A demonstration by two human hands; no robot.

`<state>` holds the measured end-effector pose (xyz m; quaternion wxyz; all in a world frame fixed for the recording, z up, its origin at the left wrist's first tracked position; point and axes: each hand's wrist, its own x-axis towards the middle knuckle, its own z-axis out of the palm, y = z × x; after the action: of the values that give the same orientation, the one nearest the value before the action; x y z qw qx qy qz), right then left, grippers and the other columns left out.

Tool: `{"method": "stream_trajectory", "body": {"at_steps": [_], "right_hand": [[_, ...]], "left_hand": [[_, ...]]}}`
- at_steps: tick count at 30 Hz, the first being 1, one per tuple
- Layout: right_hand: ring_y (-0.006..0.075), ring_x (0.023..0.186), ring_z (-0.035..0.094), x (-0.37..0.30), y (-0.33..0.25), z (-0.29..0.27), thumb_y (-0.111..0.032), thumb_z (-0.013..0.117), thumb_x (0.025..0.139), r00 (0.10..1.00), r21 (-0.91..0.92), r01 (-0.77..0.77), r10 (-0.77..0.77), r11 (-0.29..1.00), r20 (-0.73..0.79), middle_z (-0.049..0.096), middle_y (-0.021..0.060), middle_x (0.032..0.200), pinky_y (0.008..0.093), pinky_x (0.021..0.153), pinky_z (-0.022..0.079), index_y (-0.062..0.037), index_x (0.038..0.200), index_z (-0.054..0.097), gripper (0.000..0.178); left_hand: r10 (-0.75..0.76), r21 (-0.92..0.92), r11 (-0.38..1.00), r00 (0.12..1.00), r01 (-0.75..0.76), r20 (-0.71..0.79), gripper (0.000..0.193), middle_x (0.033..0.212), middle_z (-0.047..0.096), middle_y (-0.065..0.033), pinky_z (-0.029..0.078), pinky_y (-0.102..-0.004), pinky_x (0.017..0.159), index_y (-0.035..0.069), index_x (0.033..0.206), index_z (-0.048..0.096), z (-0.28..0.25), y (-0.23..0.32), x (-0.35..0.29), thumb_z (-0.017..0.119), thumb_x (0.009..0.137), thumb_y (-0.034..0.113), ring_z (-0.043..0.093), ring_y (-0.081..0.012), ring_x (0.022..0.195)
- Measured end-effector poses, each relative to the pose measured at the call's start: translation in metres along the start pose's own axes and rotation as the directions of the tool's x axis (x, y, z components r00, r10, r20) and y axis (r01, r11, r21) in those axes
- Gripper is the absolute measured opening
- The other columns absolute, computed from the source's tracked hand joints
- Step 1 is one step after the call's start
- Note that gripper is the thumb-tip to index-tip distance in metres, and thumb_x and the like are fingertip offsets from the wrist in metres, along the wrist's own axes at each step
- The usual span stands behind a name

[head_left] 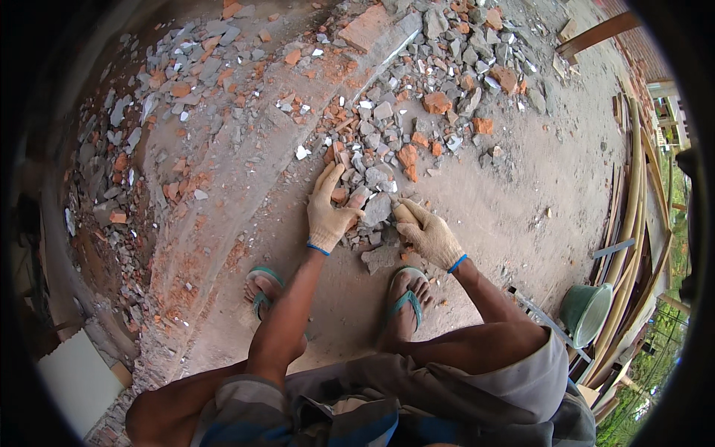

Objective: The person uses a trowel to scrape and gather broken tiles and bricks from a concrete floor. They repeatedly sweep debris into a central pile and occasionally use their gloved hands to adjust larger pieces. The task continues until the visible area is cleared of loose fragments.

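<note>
Left hand: gloved, spread flat and open, palm down on the rubble, fingers pointing up the picture, fingertips touching small orange brick chips; gripping nothing.
Right hand: gloved, loosely curled, fingertips pressed against the right edge of the grey concrete chunk; a full grip not shown, more a touch than a clamp.
Location: concrete chunk lying on the dirt at the near edge of the rubble heap, between the 2 hands, just ahead of the blue sandals.
Handling: likely dense and heavy for its bulk, fully stiff, rough and dusty rather than slippery; edges probably sharp, corners prone to crumble if dropped.
Hold: best across the 2 opposite broken faces, 1 hand on each side, or under the lower edge.
Long axis: roughly upright in the picture, away from the body, narrower end toward the heap; slight tilt hard to judge.
Nearby: flat grey slab fragment just below; green bucket well apart at the right.
</note>
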<state>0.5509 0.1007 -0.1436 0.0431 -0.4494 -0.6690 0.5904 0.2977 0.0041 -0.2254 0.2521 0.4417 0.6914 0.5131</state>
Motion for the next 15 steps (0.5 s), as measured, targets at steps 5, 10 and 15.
{"method": "stream_trajectory", "body": {"at_steps": [5, 10, 15], "right_hand": [[0.0183, 0.083, 0.073, -0.013, -0.027, 0.016, -0.033, 0.073, 0.103, 0.996, 0.006, -0.089, 0.088, 0.996, 0.017, 0.075, 0.0131, 0.097, 0.0370, 0.079, 0.059, -0.0074, 0.160, 0.059, 0.064], [0.0268, 0.096, 0.078, -0.012, -0.086, 0.015, -0.036, 0.071, 0.104, 0.974, -0.038, -0.202, 0.204, 0.979, 0.094, 0.079, 0.0205, 0.105, 0.0417, 0.091, 0.060, -0.0065, 0.157, 0.061, 0.062], [0.0245, 0.095, 0.078, 0.031, -0.188, 0.005, -0.035, 0.068, 0.105, 0.994, -0.309, 0.057, -0.023, 0.949, 0.111, 0.079, 0.0194, 0.108, 0.0407, 0.088, 0.061, -0.0002, 0.149, 0.064, 0.057]], "left_hand": [[-0.142, -0.239, 0.960, 0.990, 0.143, 0.020, 0.072, 0.162, 0.057, -0.0181, 0.065, -0.0330, 0.090, -0.001, 0.157, 0.060, -0.009, 0.008, 0.001, 0.090, 0.092, 0.011, 0.066, -0.0230, 0.133], [-0.400, -0.465, 0.809, 0.916, 0.359, 0.010, 0.067, 0.163, 0.055, -0.0168, 0.063, -0.0257, 0.077, -0.003, 0.156, 0.060, -0.011, 0.050, 0.016, 0.084, 0.094, -0.001, 0.070, -0.0119, 0.102], [-0.395, -0.536, 0.819, 0.879, 0.205, -0.266, 0.063, 0.094, 0.073, -0.0014, 0.050, -0.0221, 0.075, -0.002, 0.154, 0.063, -0.043, 0.080, 0.081, 0.082, 0.095, 0.008, 0.064, -0.0052, 0.089]]}}
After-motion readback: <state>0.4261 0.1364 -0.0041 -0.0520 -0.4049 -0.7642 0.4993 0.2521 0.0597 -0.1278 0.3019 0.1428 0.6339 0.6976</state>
